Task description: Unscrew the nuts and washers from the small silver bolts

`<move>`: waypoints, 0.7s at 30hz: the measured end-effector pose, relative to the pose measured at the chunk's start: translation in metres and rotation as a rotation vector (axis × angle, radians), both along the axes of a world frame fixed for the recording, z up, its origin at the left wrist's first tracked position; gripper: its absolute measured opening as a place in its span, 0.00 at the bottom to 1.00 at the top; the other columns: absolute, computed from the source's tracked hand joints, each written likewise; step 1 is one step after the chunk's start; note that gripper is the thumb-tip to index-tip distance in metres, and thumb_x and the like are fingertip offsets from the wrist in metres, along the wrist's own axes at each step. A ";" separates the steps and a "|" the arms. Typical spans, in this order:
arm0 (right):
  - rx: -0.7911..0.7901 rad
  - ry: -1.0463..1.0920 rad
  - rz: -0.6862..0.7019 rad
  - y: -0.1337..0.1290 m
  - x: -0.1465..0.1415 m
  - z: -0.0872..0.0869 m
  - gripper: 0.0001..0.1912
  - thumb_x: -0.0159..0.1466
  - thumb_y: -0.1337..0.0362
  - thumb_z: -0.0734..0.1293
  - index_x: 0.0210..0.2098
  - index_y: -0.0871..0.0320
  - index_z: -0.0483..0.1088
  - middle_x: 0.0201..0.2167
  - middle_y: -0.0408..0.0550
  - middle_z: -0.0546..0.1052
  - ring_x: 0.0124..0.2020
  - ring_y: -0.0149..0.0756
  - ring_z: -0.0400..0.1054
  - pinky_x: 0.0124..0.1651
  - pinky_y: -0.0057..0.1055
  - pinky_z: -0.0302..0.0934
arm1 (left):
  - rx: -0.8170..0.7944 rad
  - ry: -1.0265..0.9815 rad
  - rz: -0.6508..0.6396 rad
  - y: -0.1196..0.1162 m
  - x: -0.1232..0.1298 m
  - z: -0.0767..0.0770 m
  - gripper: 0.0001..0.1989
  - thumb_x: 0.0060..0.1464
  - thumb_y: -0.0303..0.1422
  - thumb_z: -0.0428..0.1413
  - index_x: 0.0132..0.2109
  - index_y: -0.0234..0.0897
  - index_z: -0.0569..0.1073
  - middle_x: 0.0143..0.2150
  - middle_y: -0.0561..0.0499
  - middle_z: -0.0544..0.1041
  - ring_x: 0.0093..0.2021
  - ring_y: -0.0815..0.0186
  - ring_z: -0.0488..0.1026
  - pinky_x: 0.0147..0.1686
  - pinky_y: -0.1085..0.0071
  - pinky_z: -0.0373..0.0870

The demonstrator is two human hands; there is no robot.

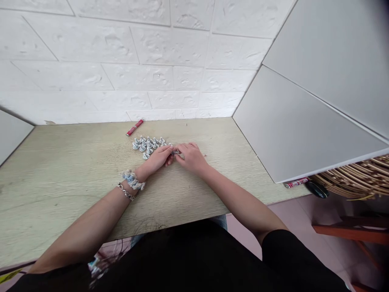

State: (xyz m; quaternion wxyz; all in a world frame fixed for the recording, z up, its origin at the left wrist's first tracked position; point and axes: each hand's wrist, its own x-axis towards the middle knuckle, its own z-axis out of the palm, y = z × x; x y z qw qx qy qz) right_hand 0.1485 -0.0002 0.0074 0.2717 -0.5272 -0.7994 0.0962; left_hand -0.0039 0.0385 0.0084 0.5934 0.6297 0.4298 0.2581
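Head view, left hand (156, 159) and right hand (191, 156), fingers pinching small metal piece (175, 152), mostly hidden

Left hand (158, 159) and right hand (191, 157) pinch small metal piece (175, 152) beside fastener cluster (147, 145)

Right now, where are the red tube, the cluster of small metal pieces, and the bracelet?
red tube (135, 127), head view, middle of its body.
cluster of small metal pieces (148, 145), head view, centre of the group.
bracelet (126, 192), head view, chain on left wrist.
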 end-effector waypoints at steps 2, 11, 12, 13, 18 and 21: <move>-0.041 -0.023 -0.058 0.000 0.000 0.002 0.13 0.65 0.60 0.57 0.36 0.60 0.70 0.31 0.47 0.76 0.35 0.33 0.67 0.50 0.33 0.49 | 0.004 0.015 -0.007 0.000 0.000 0.000 0.16 0.59 0.38 0.45 0.26 0.34 0.62 0.16 0.56 0.62 0.17 0.75 0.59 0.17 0.79 0.55; -0.051 0.000 -0.118 -0.002 0.002 0.003 0.12 0.62 0.55 0.60 0.38 0.58 0.67 0.24 0.40 0.71 0.25 0.28 0.62 0.44 0.30 0.52 | -0.003 0.009 -0.007 -0.001 0.001 0.002 0.15 0.58 0.40 0.46 0.28 0.35 0.64 0.16 0.57 0.62 0.17 0.75 0.59 0.17 0.79 0.55; -0.056 -0.005 -0.088 -0.002 0.002 0.003 0.12 0.62 0.58 0.60 0.41 0.58 0.66 0.26 0.41 0.72 0.27 0.29 0.64 0.44 0.30 0.52 | 0.005 0.019 -0.013 -0.002 0.001 0.002 0.15 0.58 0.40 0.46 0.28 0.35 0.65 0.16 0.57 0.62 0.17 0.75 0.59 0.17 0.79 0.55; -0.059 -0.015 -0.059 -0.002 0.001 0.003 0.12 0.62 0.60 0.60 0.43 0.58 0.66 0.28 0.42 0.73 0.29 0.30 0.65 0.44 0.30 0.52 | 0.015 0.028 -0.017 -0.002 0.001 0.003 0.16 0.58 0.41 0.46 0.28 0.35 0.65 0.16 0.56 0.63 0.17 0.75 0.59 0.17 0.79 0.55; -0.099 -0.053 -0.060 -0.003 0.001 0.007 0.14 0.66 0.57 0.56 0.39 0.59 0.69 0.29 0.46 0.75 0.32 0.32 0.67 0.41 0.29 0.53 | 0.058 0.070 -0.027 -0.001 0.000 0.000 0.16 0.58 0.41 0.46 0.26 0.36 0.62 0.16 0.56 0.63 0.16 0.74 0.59 0.17 0.78 0.55; -0.195 -0.039 -0.147 -0.004 0.003 0.011 0.28 0.68 0.51 0.47 0.28 0.58 0.70 0.23 0.47 0.74 0.28 0.33 0.66 0.33 0.29 0.50 | 0.084 0.114 -0.026 -0.001 -0.001 -0.001 0.18 0.58 0.42 0.45 0.26 0.36 0.61 0.16 0.57 0.63 0.16 0.74 0.59 0.18 0.77 0.56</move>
